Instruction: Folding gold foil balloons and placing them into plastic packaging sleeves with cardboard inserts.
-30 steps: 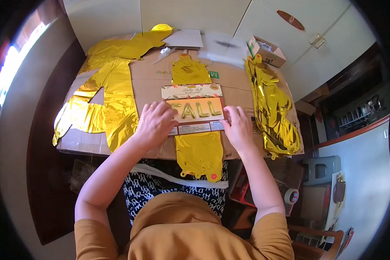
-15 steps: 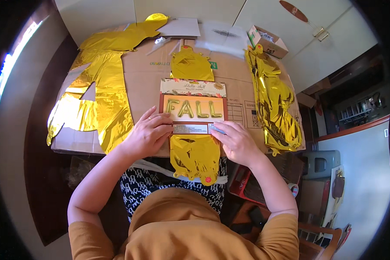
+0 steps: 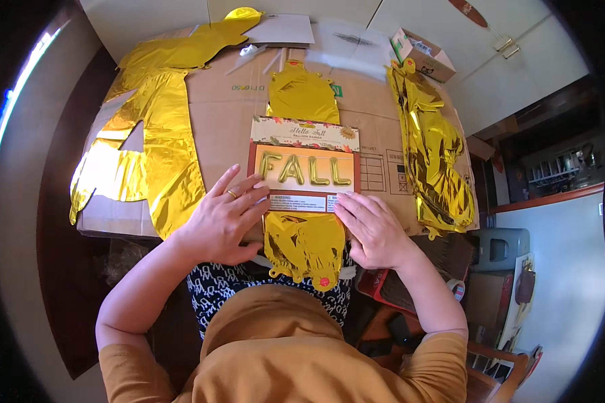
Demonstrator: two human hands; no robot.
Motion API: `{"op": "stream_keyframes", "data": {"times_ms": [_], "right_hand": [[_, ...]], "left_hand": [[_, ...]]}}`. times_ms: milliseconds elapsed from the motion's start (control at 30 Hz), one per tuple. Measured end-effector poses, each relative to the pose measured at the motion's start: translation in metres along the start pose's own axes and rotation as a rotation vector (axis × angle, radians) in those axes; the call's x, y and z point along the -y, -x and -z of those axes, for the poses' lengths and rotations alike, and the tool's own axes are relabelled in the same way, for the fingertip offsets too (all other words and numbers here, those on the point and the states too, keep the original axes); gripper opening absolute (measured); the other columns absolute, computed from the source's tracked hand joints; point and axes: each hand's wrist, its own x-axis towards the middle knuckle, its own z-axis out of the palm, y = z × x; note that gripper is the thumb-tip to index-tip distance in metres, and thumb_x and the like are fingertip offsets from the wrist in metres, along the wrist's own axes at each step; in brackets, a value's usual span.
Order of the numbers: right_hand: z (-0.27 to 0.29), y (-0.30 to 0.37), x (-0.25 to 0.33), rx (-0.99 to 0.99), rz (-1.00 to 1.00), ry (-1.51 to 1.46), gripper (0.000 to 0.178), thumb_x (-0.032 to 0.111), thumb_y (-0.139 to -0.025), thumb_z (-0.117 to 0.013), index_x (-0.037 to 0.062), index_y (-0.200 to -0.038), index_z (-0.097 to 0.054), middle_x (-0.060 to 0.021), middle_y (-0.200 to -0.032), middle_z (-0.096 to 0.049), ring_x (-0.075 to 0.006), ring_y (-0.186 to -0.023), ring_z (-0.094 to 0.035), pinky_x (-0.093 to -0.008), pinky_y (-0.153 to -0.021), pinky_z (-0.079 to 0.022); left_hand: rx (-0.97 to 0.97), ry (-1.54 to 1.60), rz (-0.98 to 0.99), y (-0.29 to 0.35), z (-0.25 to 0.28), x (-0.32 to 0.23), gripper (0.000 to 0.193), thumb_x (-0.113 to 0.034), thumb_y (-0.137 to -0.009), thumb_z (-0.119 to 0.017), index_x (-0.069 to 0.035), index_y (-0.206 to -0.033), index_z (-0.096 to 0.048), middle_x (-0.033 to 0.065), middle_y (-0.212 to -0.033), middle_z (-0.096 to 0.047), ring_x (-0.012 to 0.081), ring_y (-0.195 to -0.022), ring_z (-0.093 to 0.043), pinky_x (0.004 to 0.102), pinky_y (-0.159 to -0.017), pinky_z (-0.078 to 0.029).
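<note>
A printed card (image 3: 305, 191) with a picture of gold letter balloons lies on top of a flat gold foil balloon (image 3: 304, 242). The foil shows above and below the card, and its lower end hangs past the table's near edge. My left hand (image 3: 223, 218) rests with fingers spread on the card's lower left corner, a ring on one finger. On the lower right corner, my right hand (image 3: 376, 232) lies with its fingers stretched out flat. Neither hand grips anything that I can see. The middle of the foil is hidden under the card.
Cardboard (image 3: 228, 121) covers the table. A large gold foil letter balloon (image 3: 171, 134) lies at the left, and a crumpled gold foil balloon (image 3: 437, 161) at the right. A small open box (image 3: 427, 57) and a white sheet (image 3: 282, 30) are at the back.
The fingers of my left hand have spread, and its thumb now shows apart from them. My right hand still lies on the card's lower right corner. The view has shifted slightly.
</note>
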Motion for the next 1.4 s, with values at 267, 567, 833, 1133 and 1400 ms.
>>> {"op": "stream_keyframes", "data": {"times_ms": [267,567,833,1133,1400], "right_hand": [[-0.027,0.001,0.001,-0.163,-0.015,0.07,0.058,0.02,-0.071,-0.073,-0.0016,-0.124,-0.062,-0.0157,-0.13,-0.06,-0.0317,-0.121,-0.056,-0.0459,-0.103,-0.042],[-0.018,-0.01,-0.014,-0.228,0.022,-0.075,0.045,0.012,-0.069,-0.074,0.0023,-0.113,-0.068,-0.0116,-0.116,-0.065,-0.0298,-0.109,-0.061,-0.0412,-0.093,-0.049],[-0.008,-0.011,-0.008,-0.168,0.035,-0.017,0.044,0.012,-0.071,-0.073,0.0027,-0.114,-0.068,-0.014,-0.119,-0.065,-0.0299,-0.112,-0.061,-0.0427,-0.092,-0.05],[-0.023,-0.009,-0.026,-0.244,0.089,0.048,0.038,0.008,-0.068,-0.071,0.0071,-0.106,-0.068,-0.0102,-0.116,-0.069,-0.0301,-0.103,-0.066,-0.0408,-0.085,-0.053],[-0.012,-0.018,-0.025,-0.23,0.011,-0.16,0.037,0.001,-0.067,-0.074,0.0082,-0.103,-0.067,-0.0086,-0.109,-0.069,-0.03,-0.096,-0.066,-0.0395,-0.082,-0.056]], "left_hand": [[-0.089,-0.161,0.052,0.003,-0.03,-0.013,0.069,-0.028,-0.061,-0.08,0.001,-0.12,-0.06,0.0206,-0.131,-0.058,0.0357,-0.128,-0.053,0.0548,-0.115,-0.034],[-0.139,0.002,-0.041,-0.006,-0.015,0.002,0.063,-0.028,-0.059,-0.08,0.0,-0.112,-0.063,0.0193,-0.122,-0.064,0.0345,-0.119,-0.061,0.0514,-0.105,-0.045],[-0.185,-0.181,-0.123,-0.006,-0.029,0.003,0.053,-0.023,-0.064,-0.077,0.003,-0.107,-0.063,0.022,-0.118,-0.066,0.0346,-0.11,-0.066,0.0473,-0.098,-0.052],[-0.209,-0.094,-0.135,-0.014,-0.016,0.003,0.043,-0.034,-0.073,-0.078,-0.001,-0.093,-0.059,0.0197,-0.112,-0.067,0.0344,-0.103,-0.067,0.0459,-0.094,-0.051],[-0.25,-0.122,-0.1,-0.018,-0.024,0.006,0.034,-0.026,-0.069,-0.078,-0.007,-0.088,-0.058,0.0102,-0.101,-0.065,0.0272,-0.09,-0.065,0.0413,-0.087,-0.049]]}}
